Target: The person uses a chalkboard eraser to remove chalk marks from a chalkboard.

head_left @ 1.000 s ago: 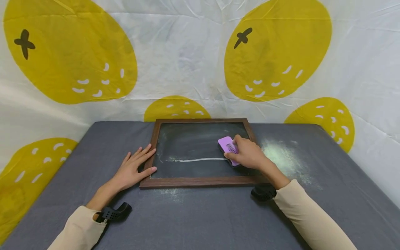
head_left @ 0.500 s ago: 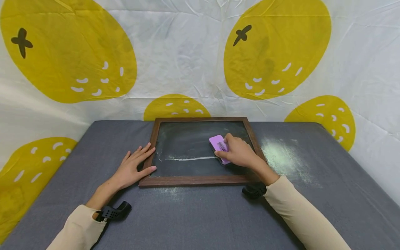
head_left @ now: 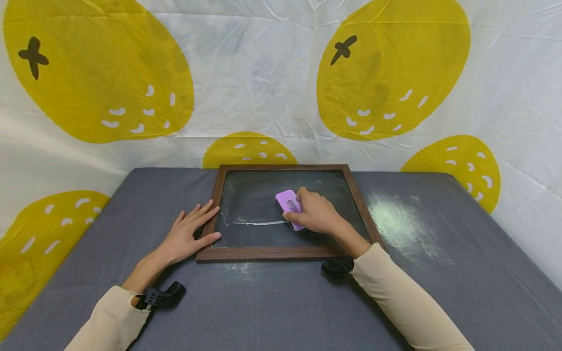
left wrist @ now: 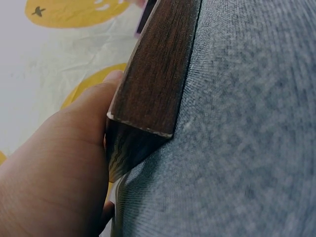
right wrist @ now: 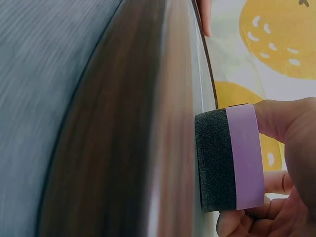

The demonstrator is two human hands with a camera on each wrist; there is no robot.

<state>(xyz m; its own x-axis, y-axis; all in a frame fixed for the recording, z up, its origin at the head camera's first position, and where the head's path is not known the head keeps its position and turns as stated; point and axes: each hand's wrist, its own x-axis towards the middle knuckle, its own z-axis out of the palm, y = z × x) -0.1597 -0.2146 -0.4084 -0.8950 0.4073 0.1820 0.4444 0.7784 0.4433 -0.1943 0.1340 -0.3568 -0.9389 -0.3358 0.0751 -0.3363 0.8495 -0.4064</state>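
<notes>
A chalkboard (head_left: 250, 236) in a dark brown wooden frame lies on the table, with a white chalk line (head_left: 268, 223) across its lower middle. My right hand (head_left: 318, 213) grips a purple eraser (head_left: 287, 200) with thumb and fingers at its sides. In the right wrist view the dark felt side (right wrist: 216, 160) of the eraser is against the board. The line's right end meets the eraser. My left hand (head_left: 184, 239) rests with spread, straight fingers on the frame's left side. From the left wrist, the thumb (left wrist: 94, 101) shows beside the frame corner (left wrist: 148, 113).
Grey cloth (head_left: 281, 302) covers the table. Pale chalk dust (head_left: 404, 224) lies right of the board, and a fainter patch (head_left: 241, 270) lies before it. A white curtain with yellow fruit prints (head_left: 259, 87) hangs behind. Each wrist wears a black camera mount (head_left: 164, 295).
My right hand has slid the eraser leftward along the chalk line, and the visible line has become shorter from its right end. The left hand has stayed on the frame.
</notes>
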